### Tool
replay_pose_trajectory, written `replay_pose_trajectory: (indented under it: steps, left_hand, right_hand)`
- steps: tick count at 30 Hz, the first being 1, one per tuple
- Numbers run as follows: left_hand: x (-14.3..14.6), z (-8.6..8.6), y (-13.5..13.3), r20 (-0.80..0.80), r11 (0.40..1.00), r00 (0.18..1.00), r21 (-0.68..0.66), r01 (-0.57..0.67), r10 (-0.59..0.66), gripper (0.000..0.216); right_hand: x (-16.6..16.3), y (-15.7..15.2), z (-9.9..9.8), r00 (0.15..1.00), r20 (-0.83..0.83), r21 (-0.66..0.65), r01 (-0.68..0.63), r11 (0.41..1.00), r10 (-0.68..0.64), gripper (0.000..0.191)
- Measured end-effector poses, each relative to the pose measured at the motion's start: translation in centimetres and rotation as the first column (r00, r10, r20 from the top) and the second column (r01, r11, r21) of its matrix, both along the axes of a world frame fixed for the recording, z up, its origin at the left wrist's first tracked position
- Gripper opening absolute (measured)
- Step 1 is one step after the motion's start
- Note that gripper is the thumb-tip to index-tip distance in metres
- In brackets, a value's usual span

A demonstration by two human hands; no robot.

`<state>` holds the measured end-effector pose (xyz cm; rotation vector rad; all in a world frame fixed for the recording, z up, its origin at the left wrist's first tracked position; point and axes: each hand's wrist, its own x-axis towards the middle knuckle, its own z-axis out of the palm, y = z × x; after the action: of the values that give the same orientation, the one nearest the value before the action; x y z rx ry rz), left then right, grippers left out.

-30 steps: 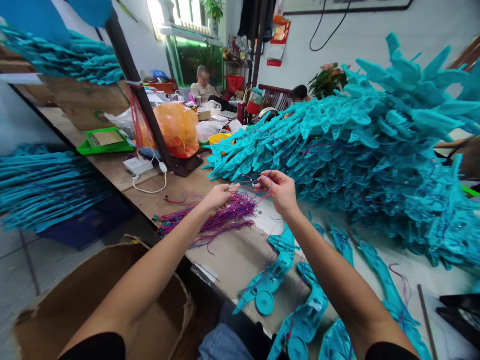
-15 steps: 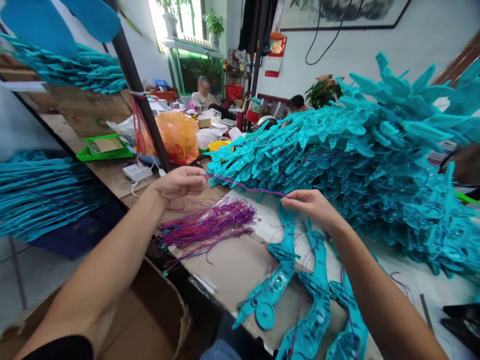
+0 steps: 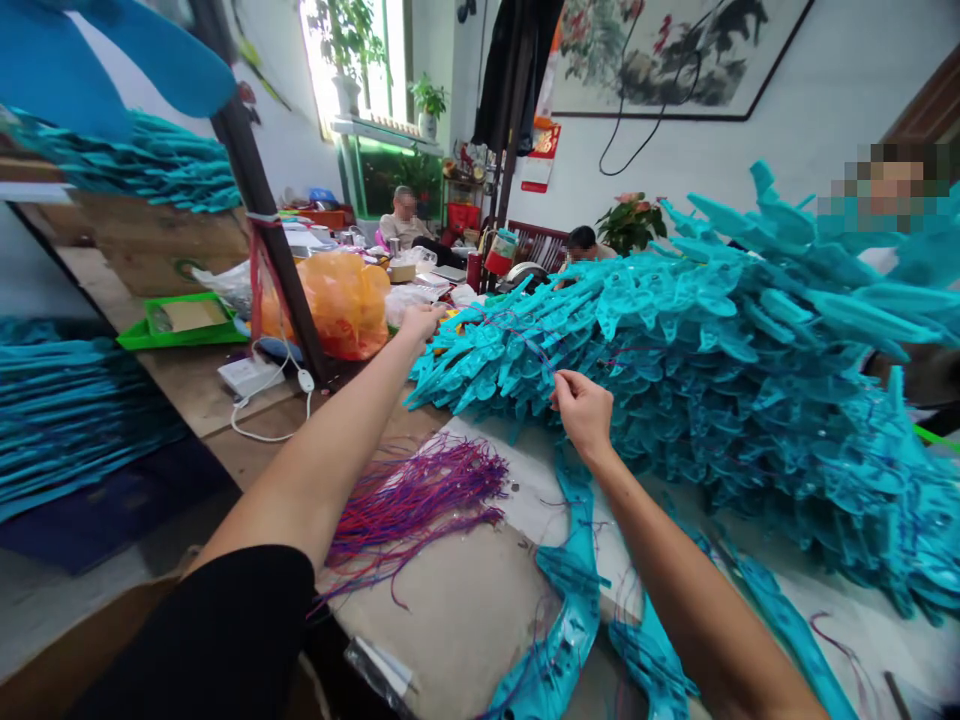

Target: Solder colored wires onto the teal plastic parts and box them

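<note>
My left hand [image 3: 423, 326] is stretched far forward, its fingers closed at the left end of a thin red-and-blue wire [image 3: 537, 350]. My right hand [image 3: 585, 410] is closed on the other end, in front of a large heap of turquoise plastic parts [image 3: 637, 330]. Between my hands the wire runs across the front of the heap. Below my left forearm lies a bundle of red and purple-blue wires [image 3: 427, 490]. A long turquoise part [image 3: 574, 600] with wires on it rests on the table below my right hand, with more such parts beside it.
A dark post [image 3: 281, 240] rises at the left, near an orange plastic bag [image 3: 341, 300], a green tray [image 3: 184, 320] and a white box with a cable [image 3: 251, 375]. More turquoise parts are stacked at far left. Several people are in the background.
My left hand has moved forward and to the right, taking the wire over the heap's front. My right hand has turned upward and curled tighter. The view has tilted up slightly.
</note>
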<state>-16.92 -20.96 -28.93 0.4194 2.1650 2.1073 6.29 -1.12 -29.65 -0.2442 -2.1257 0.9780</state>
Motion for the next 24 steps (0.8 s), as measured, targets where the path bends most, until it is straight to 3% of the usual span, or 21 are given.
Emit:
replay_pose_trajectory:
  steps: [2, 4, 6, 9, 13, 16, 19, 21, 24]
  left_hand:
    - [-0.1, -1.3, 0.3, 0.066, 1.0, 0.997, -0.019, -0.025, 0.026, 0.022]
    - [0.3, -2.6, 0.0, 0.121, 1.0, 0.993, -0.025, -0.006, 0.009, 0.02]
    - [1.0, -3.6, -0.7, 0.153, 0.999, 0.987, -0.021, 0.046, -0.043, 0.022]
    - [2.3, -4.5, -2.7, 0.161, 0.998, 0.985, -0.003, 0.06, -0.059, 0.027]
    - [4.8, -4.8, -7.4, 0.115, 0.999, 0.992, -0.021, -0.049, 0.051, 0.021]
    - [8.5, -5.0, -12.4, 0.02, 0.992, 0.996, -0.098, -0.081, 0.083, 0.018]
    - [13.8, -5.9, -17.4, -0.065, 0.972, 0.994, -0.215, -0.099, 0.087, 0.015]
    - [17.5, -7.5, -20.1, -0.11, 0.939, 0.992, -0.333, -0.09, 0.056, 0.012]
    - [21.8, -10.9, -22.5, -0.269, 0.781, 0.955, -0.62, -0.073, -0.124, 0.016]
  right_hand:
    - [-0.4, -0.1, -0.8, 0.99, 0.062, 0.222, 0.108, 0.969, -0.124, 0.028]
    - [-0.6, -0.2, -1.5, 0.955, 0.119, 0.491, 0.183, 0.852, -0.273, 0.03]
    - [-0.8, -0.4, -2.3, 0.923, 0.155, 0.651, 0.172, 0.739, -0.352, 0.031]
    - [-1.4, -0.8, -3.3, 0.918, 0.213, 0.679, 0.106, 0.727, -0.334, 0.03]
    - [-2.7, -1.4, -4.1, 0.891, 0.279, 0.715, 0.056, 0.697, -0.357, 0.035]
    - [-3.5, -1.4, -4.6, 0.885, 0.297, 0.729, 0.033, 0.684, -0.359, 0.039]
    - [-3.1, -1.2, -5.2, 0.924, 0.236, 0.688, 0.059, 0.723, -0.3, 0.049]
    - [-2.1, -1.6, -5.8, 0.954, 0.158, 0.665, 0.087, 0.742, -0.253, 0.048]
    - [-0.1, -3.7, -7.0, 0.984, 0.141, 0.686, -0.019, 0.727, -0.107, 0.036]
